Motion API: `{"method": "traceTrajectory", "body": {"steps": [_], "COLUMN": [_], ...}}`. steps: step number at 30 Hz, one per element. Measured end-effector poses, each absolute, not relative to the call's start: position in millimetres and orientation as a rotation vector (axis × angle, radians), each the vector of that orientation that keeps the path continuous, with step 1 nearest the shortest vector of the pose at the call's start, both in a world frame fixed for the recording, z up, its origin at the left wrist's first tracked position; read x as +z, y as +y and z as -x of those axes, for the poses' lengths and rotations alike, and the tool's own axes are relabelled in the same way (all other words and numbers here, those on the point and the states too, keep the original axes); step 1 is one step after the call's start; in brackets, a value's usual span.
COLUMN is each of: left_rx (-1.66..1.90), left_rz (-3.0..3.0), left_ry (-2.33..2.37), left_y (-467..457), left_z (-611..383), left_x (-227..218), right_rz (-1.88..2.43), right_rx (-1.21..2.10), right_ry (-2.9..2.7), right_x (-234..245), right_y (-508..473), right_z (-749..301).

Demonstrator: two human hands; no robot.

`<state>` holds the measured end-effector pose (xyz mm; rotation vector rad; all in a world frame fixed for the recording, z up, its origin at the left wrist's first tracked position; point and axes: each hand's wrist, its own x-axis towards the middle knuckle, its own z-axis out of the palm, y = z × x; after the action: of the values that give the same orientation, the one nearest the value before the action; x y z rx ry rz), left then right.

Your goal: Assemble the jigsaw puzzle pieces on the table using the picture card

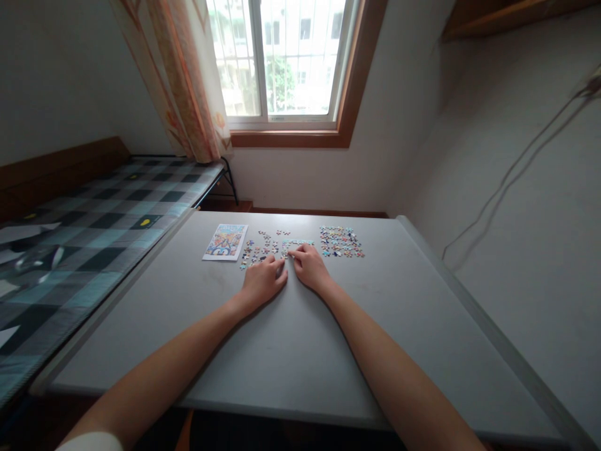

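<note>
Near the middle of the far half of the table, my left hand (263, 280) rests with its fingers bent and a gap between thumb and forefinger. It lies beside loose jigsaw puzzle pieces (256, 252), and no piece shows in it. My right hand (310, 267) is closed, fingertips on a small puzzle piece (284, 254) at the lower left end of a joined strip of puzzle (298, 242). Part of that strip is hidden behind the right hand. Both sets of fingertips are close together, just apart.
A colourful picture sheet (225, 242) lies left of the pieces. Many more pieces (342, 242) are spread out on the right of the grey table (291, 351). A bed with a checked cover (107, 216) stands at the left, and a window (291, 62) is ahead.
</note>
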<state>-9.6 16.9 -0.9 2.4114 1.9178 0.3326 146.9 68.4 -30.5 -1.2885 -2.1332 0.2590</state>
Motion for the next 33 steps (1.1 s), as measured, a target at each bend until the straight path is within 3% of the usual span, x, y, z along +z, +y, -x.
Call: {"method": "traceTrajectory", "body": {"steps": [33], "left_rx": [0.339], "left_rz": [-2.401], "left_ry": [1.931], "left_y": [17.5], "left_z": [9.6], "left_x": [-3.1], "right_rz": [1.348], "right_rx": [0.248], "right_ry": [-2.151], "right_x": [-27.3], "right_y": [66.6], "right_z": [-144.7]}}
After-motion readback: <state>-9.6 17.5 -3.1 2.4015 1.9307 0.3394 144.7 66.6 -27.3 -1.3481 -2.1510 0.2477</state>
